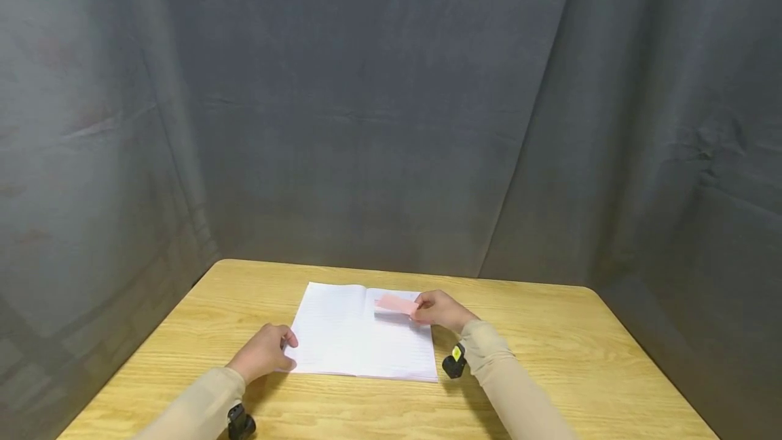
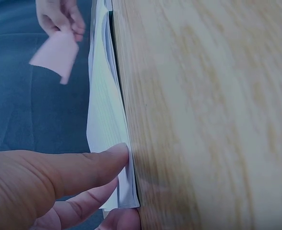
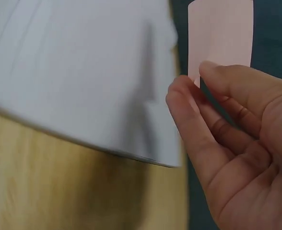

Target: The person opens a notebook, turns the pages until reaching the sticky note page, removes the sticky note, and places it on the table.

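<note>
An open notebook (image 1: 330, 331) with white ruled pages lies flat on the table. My left hand (image 1: 265, 350) is at its near left corner; in the left wrist view the thumb (image 2: 110, 163) lies along the page edge, with curled fingers around the corner. Over the right-hand page, my right hand (image 1: 442, 309) pinches a small pink sticky note (image 1: 397, 303) by one end, between thumb and fingertips. The free end of the note (image 3: 222, 33) points away from the hand, and a shadow falls on the page below it.
The wooden table (image 1: 580, 358) extends on both sides of the notebook and in front of it. Grey curtains (image 1: 366, 121) hang behind the table and along both sides. Each wrist wears a small black camera (image 1: 453, 361).
</note>
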`<state>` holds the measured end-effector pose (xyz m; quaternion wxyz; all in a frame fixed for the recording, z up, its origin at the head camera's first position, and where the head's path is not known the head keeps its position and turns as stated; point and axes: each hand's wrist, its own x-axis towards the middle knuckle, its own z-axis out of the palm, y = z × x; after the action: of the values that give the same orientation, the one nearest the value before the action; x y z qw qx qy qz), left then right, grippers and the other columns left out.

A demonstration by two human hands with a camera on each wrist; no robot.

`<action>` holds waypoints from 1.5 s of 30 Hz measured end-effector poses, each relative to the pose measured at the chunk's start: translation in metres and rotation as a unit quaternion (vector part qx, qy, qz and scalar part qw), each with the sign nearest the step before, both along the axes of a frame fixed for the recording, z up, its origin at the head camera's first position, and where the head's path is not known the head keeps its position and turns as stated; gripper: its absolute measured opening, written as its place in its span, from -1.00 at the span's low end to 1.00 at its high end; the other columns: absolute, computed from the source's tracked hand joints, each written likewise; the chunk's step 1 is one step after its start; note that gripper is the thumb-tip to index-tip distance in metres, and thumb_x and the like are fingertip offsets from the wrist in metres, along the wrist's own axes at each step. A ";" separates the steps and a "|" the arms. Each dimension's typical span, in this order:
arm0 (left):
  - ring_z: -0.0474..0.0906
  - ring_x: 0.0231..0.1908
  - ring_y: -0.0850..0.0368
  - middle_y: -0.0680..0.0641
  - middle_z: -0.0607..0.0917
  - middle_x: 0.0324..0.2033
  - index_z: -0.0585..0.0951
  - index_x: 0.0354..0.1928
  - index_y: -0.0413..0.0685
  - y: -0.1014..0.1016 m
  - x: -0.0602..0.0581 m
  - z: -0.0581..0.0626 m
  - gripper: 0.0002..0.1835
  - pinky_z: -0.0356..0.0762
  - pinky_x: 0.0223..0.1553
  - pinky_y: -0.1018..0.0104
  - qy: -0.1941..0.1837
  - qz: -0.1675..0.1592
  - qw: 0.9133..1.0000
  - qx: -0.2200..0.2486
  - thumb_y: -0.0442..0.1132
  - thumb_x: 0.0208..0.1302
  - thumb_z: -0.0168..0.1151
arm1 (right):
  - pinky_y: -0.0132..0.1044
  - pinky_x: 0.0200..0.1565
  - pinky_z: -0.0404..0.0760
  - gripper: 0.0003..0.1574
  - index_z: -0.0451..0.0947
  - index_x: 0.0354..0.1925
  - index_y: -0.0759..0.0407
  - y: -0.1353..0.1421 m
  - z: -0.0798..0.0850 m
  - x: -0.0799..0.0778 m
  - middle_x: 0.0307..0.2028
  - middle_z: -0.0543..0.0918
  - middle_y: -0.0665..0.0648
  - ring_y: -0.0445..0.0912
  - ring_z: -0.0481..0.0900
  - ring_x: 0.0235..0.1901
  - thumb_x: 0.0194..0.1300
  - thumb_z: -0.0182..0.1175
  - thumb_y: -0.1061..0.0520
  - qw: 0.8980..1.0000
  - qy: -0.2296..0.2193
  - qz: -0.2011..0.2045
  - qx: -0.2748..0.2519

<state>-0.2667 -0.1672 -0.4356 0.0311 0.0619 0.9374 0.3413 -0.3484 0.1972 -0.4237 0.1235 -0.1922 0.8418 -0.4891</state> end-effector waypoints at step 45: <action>0.37 -0.36 0.06 -0.08 0.49 -0.39 0.57 -0.29 -0.19 -0.001 -0.003 0.002 -0.68 0.45 -0.29 0.20 -0.026 0.004 1.000 0.006 -0.47 -0.12 0.49 | -0.44 -0.49 0.39 -0.89 0.48 -0.40 0.38 0.099 0.001 0.029 -0.56 0.51 0.01 -0.23 0.39 -0.54 0.20 0.23 0.33 0.991 0.073 -0.070 0.092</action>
<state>-0.2695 -0.1682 -0.4339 0.0535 0.0495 0.9343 0.3489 -0.3199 0.2967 -0.4229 0.0445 -0.1555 0.9012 -0.4021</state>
